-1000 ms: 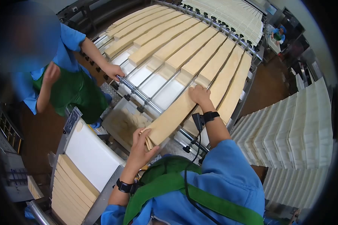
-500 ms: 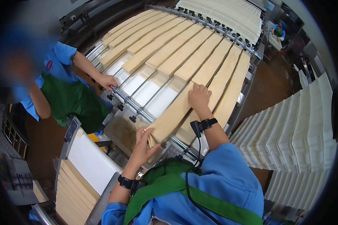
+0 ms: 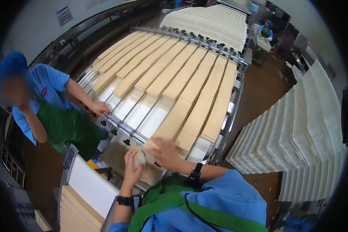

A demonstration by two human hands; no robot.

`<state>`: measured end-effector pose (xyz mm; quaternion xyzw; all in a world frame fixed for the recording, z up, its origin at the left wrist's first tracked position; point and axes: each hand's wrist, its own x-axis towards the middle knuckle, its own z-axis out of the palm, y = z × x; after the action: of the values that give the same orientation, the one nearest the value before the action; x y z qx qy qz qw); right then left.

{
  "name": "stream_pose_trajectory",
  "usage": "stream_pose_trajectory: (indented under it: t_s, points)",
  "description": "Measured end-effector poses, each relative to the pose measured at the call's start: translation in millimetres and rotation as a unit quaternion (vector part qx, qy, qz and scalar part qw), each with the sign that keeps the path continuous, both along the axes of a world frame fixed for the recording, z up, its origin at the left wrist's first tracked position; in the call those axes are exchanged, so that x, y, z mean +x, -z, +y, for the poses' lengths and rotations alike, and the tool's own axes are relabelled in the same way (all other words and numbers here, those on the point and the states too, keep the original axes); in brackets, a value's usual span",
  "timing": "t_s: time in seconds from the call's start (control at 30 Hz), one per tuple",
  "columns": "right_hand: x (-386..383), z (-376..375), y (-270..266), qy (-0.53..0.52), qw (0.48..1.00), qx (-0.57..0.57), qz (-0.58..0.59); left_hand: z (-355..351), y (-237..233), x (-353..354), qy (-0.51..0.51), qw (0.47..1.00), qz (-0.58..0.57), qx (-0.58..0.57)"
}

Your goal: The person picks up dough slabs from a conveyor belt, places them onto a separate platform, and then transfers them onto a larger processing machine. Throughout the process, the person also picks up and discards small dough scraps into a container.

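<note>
Head view: a long pale strip (image 3: 171, 119) lies on a roller conveyor (image 3: 121, 125), its long axis running up and away from the fingers and its near end right at both hands. The left hand (image 3: 132, 167) has its fingers curled closed around the bunched near end. The right hand (image 3: 167, 151), just beside it and nearer the flat part of the strip, is motion-blurred, so I cannot tell whether its fingers grip.
</note>
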<state>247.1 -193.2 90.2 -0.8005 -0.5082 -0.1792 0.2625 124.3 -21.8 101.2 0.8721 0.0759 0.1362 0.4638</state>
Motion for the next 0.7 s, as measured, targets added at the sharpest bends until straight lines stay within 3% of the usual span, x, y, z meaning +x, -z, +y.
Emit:
stream_pose_trajectory:
  t_s: [0.07,0.17,0.3,0.4,0.5,0.7]
  points:
    - [1.9,-0.4,9.7,-0.017,0.999,-0.003,-0.046,9.0,10.3,-18.7,-0.058,0.998,-0.002,-0.006]
    - [5.0,-2.2,3.7,-0.033,0.998,0.009,-0.057,14.1,28.8,-55.3,-0.123,0.989,0.044,0.071]
    - [4.8,1.2,5.5,-0.031,0.998,0.051,-0.036,28.2,91.1,-119.4,-0.108,0.982,0.103,0.114]
    - [2.3,1.1,4.8,-0.028,0.998,0.058,-0.019,18.4,89.9,-135.1,-0.097,0.973,0.088,0.191]
    - [2.7,1.8,11.0,-0.036,0.997,0.066,0.009,12.7,90.7,-129.0,-0.193,0.96,0.051,0.194]
    - [2.2,1.0,11.3,-0.037,0.997,0.059,0.036,12.4,92.0,-130.1,-0.224,0.955,0.059,0.187]
